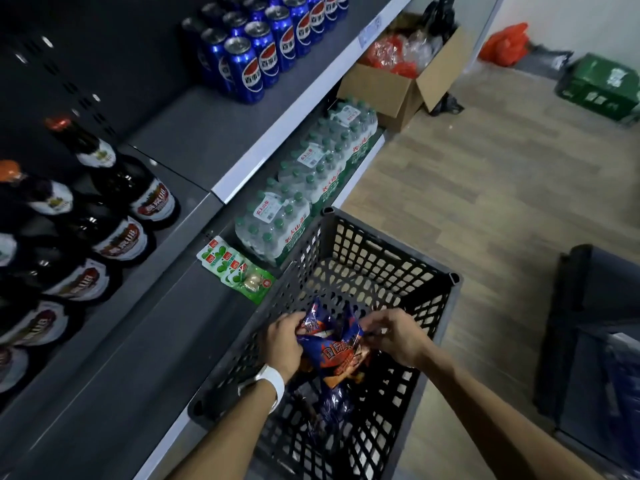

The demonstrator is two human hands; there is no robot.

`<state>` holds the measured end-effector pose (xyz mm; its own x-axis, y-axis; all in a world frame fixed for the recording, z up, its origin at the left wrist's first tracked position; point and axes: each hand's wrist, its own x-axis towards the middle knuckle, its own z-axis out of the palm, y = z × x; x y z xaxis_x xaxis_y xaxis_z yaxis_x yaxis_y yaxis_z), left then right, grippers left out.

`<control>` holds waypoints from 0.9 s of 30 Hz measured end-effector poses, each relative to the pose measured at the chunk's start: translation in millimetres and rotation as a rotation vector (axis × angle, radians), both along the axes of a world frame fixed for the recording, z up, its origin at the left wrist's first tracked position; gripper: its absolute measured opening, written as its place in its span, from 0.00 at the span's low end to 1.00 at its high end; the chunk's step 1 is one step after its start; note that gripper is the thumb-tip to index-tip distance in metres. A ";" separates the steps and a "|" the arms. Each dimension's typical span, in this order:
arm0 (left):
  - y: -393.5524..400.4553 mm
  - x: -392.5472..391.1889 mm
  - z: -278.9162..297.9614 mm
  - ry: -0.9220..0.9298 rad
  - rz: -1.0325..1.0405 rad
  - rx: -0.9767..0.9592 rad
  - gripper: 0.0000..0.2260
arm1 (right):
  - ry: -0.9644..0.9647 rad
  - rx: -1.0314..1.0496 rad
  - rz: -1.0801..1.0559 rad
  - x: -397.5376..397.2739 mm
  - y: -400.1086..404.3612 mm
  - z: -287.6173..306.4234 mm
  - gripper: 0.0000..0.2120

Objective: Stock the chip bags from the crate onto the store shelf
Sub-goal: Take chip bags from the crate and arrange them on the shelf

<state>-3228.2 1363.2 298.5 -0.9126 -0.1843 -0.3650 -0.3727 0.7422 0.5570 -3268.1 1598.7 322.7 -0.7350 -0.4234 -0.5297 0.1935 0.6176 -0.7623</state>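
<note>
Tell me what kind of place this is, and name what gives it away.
Most likely a small shop or its stockroom. Gray shelves carry blue soda cans and dark bottles, shrink-wrapped water packs sit on the bottom shelf, and both hands hold chip bags over a black crate.

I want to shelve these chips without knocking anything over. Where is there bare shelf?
Bare grey shelf lies between the beer bottles and the crate, nearer than the green packets. Another patch separates the bottles from the cola cans. The water packs crowd the low tier.
</note>
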 end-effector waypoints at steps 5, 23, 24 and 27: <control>-2.1 -8.5 30.2 -0.003 0.086 0.303 0.26 | -0.068 -0.176 -0.158 10.0 2.4 29.7 0.06; -10.5 -38.0 140.0 0.005 0.064 0.438 0.21 | -0.320 -0.372 -0.192 13.3 -24.1 131.9 0.28; -9.2 -40.4 145.7 0.033 0.137 0.426 0.20 | -0.318 -0.392 -0.227 12.8 -26.0 140.1 0.27; -3.1 -42.0 167.5 0.037 0.340 0.356 0.16 | -0.286 -0.417 -0.279 12.0 -31.7 163.3 0.24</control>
<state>-3270.3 1360.1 466.0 -0.8361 -0.3437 -0.4276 -0.5357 0.3432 0.7715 -3256.1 1567.0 486.0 -0.7008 -0.4500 -0.5536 0.5401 0.1723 -0.8238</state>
